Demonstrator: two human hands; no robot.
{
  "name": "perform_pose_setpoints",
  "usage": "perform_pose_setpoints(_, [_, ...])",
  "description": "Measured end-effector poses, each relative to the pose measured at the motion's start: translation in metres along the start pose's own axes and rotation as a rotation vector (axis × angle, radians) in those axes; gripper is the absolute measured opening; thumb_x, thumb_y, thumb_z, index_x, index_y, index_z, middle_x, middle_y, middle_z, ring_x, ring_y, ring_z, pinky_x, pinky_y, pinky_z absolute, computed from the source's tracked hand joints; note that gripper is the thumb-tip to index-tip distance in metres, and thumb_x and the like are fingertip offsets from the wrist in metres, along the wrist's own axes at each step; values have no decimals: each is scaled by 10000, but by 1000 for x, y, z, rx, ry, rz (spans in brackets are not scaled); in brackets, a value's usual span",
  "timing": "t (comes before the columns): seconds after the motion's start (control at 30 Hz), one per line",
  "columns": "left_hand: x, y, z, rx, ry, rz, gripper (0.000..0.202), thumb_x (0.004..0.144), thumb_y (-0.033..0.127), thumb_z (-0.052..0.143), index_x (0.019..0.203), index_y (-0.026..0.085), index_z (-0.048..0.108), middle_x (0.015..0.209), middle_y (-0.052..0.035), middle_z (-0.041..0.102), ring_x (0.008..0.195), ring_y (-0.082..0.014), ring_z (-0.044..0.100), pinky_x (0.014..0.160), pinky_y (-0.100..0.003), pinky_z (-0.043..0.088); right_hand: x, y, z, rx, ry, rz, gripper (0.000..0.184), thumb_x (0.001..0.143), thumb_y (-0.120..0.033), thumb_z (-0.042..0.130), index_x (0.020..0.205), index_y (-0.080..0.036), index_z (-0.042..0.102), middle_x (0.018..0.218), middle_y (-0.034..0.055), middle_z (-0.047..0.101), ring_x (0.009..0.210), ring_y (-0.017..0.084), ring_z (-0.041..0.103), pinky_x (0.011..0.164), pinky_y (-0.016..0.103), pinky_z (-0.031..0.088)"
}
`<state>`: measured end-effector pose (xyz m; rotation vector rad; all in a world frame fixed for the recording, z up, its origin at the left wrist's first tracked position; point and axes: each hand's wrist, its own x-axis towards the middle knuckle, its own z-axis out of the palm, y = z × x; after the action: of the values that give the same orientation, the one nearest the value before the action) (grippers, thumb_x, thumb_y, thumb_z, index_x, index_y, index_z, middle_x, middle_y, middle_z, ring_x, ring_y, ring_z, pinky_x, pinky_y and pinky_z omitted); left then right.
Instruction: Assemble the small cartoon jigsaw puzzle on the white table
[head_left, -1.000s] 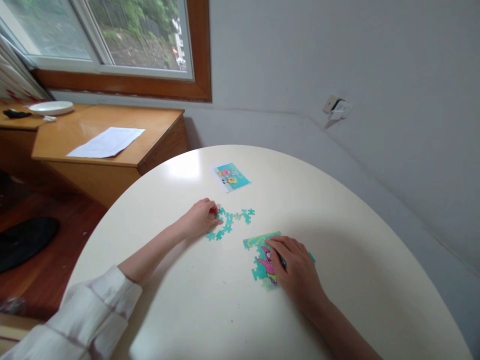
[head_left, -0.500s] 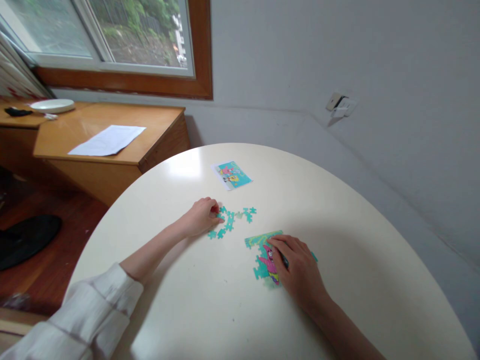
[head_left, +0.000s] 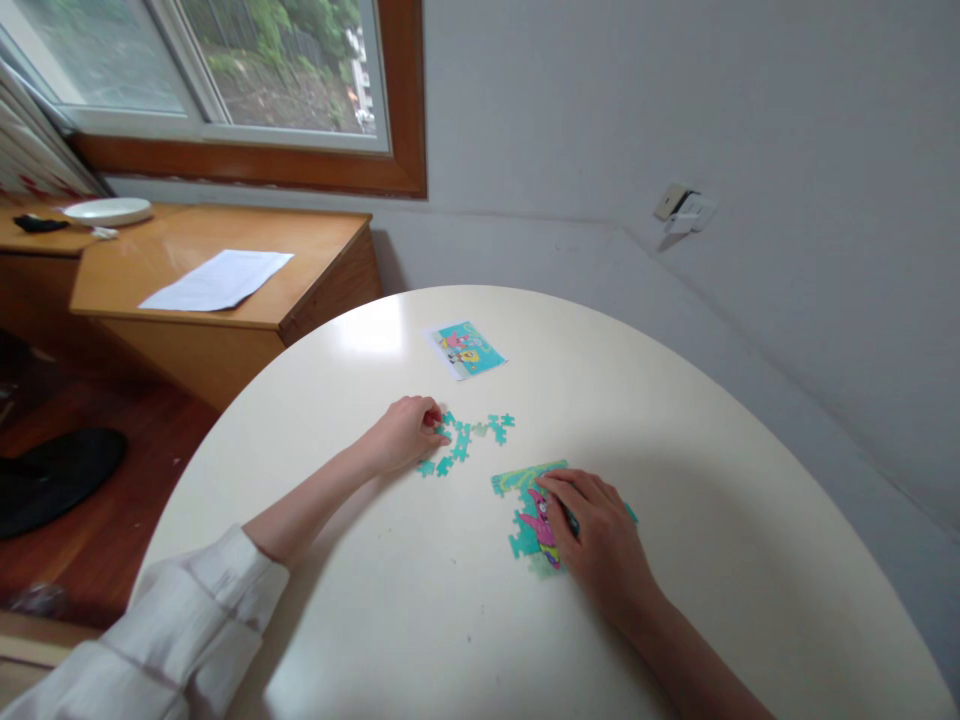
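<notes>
My left hand [head_left: 409, 434] rests at the left edge of a loose cluster of teal jigsaw pieces [head_left: 462, 440]. Its fingers are curled, and the thumb and forefinger close around a small teal piece that they partly hide. Over a partly joined jigsaw puzzle [head_left: 529, 535] lies my right hand [head_left: 600, 530], thumb and forefinger apart and touching it. The puzzle shows a pink starfish figure on teal with a yellow-green patterned upper strip. The palm and fingers hide its right part; a teal corner shows beyond them.
A printed picture card [head_left: 469, 350] with cartoon figures lies farther back on the round white table [head_left: 360, 620]. More teal pieces [head_left: 501, 428] sit right of the cluster. Beyond the table's left edge, a wooden desk [head_left: 322, 240] holds a paper sheet [head_left: 217, 280] and a white plate [head_left: 109, 211].
Both hands keep their places on the pieces and the puzzle. The whole view has shifted very slightly.
</notes>
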<state>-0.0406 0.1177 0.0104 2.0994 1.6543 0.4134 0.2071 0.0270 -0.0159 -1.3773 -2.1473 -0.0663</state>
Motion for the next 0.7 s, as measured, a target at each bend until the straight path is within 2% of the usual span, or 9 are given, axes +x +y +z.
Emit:
perform_pose_setpoints(0.3, [-1,3,-3,67,-62,8,178,666,320,626,748,179,557,760,-26,585,669,-172,522,606,-256,373,1,0,-1,-9,14,-21,211,830,-160,423,861,-177,631,857,56,637,802,181,560,743,322,420])
perform_pose_setpoints(0.7, [-3,6,-3,-6,-64,-15,200,685,311,614,657,184,462,592,52,506,579,-123,451,640,-249,313,0,-1,0,-5,12,-8,219,830,-163,420,868,-187,634,866,58,638,813,185,563,746,323,419])
